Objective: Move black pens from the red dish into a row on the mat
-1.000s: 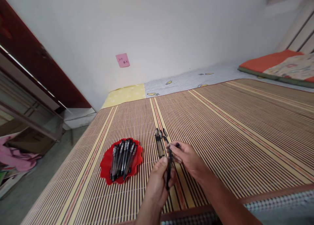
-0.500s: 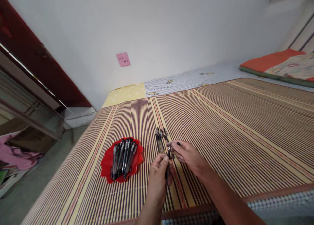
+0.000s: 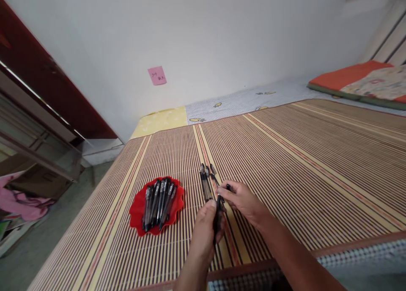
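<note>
My left hand (image 3: 207, 223) is closed around a black pen (image 3: 217, 223), which stands up between thumb and fingers, its upper end toward my right hand. The fingers of my right hand (image 3: 236, 198) are pinched together at that upper end. A small black piece (image 3: 228, 187) pokes out above them; whether it is a cap or another pen part I cannot tell. Just beyond my hands, several clear-barrelled pens (image 3: 206, 183) with black caps lie on the striped mat (image 3: 269, 155). My fingers partly hide the nearest one.
To the left, a red scalloped dish (image 3: 136, 208) holds a pile of black pens (image 3: 160, 202). Behind the mat are a patterned sheet (image 3: 234, 105) and a white wall with a pink note (image 3: 157, 75). Folded bedding (image 3: 358, 81) lies at the far right. The mat's front edge is near my forearms.
The silver tip seen between my hands is now mostly covered, and the pen stands more upright in my left hand. My right fingers stay pinched. The view has shifted slightly.
</note>
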Demonstrator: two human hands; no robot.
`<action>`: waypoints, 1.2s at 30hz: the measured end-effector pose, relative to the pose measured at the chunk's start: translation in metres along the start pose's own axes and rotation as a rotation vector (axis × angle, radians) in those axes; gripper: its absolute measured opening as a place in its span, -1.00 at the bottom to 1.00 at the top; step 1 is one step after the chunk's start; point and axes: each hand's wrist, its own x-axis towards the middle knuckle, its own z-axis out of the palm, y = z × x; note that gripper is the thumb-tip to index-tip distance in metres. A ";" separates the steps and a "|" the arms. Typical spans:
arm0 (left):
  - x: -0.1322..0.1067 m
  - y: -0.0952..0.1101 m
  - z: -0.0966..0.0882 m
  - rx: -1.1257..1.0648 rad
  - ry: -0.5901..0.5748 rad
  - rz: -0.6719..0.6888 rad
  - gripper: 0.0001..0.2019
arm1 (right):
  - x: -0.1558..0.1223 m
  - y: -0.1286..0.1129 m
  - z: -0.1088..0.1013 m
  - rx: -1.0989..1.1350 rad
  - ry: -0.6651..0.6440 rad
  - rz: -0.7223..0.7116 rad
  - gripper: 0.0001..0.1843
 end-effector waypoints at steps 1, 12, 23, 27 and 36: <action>0.000 0.000 0.000 0.014 0.000 -0.002 -0.58 | 0.000 0.000 0.000 -0.005 0.006 0.000 -0.63; 0.000 -0.001 -0.001 -0.003 -0.074 0.006 -0.64 | 0.003 0.008 -0.009 0.021 -0.084 0.015 -0.64; -0.001 -0.001 0.004 -0.042 -0.053 0.019 -0.61 | 0.001 -0.002 -0.002 -0.133 0.003 -0.095 -0.70; -0.001 0.001 0.004 -0.053 -0.070 0.020 -0.63 | 0.001 0.002 -0.005 0.015 -0.075 0.017 -0.67; -0.003 -0.001 0.002 -0.130 -0.087 -0.134 -0.60 | 0.004 0.005 -0.007 0.108 -0.029 0.008 -0.63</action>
